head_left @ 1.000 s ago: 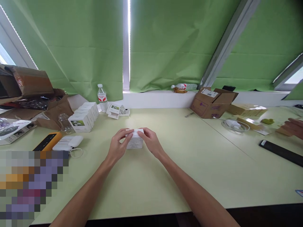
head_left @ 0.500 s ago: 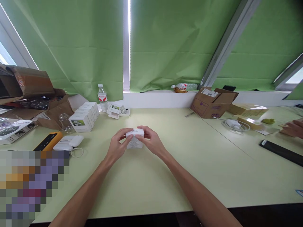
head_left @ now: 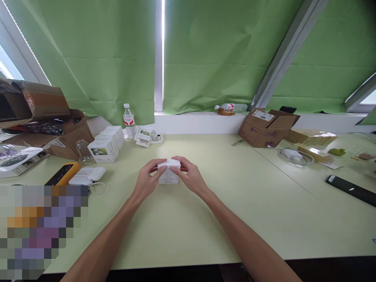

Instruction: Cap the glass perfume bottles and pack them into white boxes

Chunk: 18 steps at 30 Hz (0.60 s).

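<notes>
A small white carton (head_left: 168, 178) with fine print on its near face stands upright on the pale table (head_left: 176, 227), straight ahead of me. My left hand (head_left: 149, 175) grips its left side, thumb on the upper front edge and fingers curled round the side and top. On the other side my right hand (head_left: 188, 173) mirrors this grip, its thumb also pressed near the top edge. Both sets of fingers are partly hidden behind the carton. Further back to the left stands a row of similar white cartons (head_left: 106, 147), beside an opened small box (head_left: 143, 137).
Left are brown cardboard boxes (head_left: 44, 102), a yellow-and-black power strip (head_left: 63, 173), a white device with a cable (head_left: 88, 175) and an upright water bottle (head_left: 128, 120). Right are a cardboard box (head_left: 258, 131), a coiled white cable (head_left: 295, 156) and a long black object (head_left: 352, 190).
The view has shifted slightly, so everything sits a little further right. Both hands keep the same grip on the carton. Another person's hand at the far right has mostly gone from that spot.
</notes>
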{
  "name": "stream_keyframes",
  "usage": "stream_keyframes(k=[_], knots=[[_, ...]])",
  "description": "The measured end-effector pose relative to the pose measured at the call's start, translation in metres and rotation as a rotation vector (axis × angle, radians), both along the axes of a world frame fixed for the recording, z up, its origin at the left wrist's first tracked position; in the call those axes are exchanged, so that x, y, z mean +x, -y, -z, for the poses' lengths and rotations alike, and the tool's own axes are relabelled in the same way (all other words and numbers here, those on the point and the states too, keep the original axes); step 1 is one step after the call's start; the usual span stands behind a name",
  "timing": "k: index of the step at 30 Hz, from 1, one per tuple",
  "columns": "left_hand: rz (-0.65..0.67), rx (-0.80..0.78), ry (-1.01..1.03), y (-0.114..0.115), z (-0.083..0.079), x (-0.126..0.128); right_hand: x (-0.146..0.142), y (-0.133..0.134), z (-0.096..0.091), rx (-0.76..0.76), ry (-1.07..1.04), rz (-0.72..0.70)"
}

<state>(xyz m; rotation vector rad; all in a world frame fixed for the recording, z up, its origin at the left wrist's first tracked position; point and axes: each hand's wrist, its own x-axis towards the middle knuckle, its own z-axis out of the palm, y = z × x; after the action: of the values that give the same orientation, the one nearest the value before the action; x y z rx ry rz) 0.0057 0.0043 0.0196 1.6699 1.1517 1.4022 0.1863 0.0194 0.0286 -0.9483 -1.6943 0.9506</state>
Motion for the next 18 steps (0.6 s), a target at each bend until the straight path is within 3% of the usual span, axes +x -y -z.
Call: stream_keyframes(k=[18], knots=[[-0.007, -0.029, 0.006, -0.0028, 0.0015, -0.0015, -0.0011, 0.0024, -0.0016, -0.005, 0.003, 0.011]])
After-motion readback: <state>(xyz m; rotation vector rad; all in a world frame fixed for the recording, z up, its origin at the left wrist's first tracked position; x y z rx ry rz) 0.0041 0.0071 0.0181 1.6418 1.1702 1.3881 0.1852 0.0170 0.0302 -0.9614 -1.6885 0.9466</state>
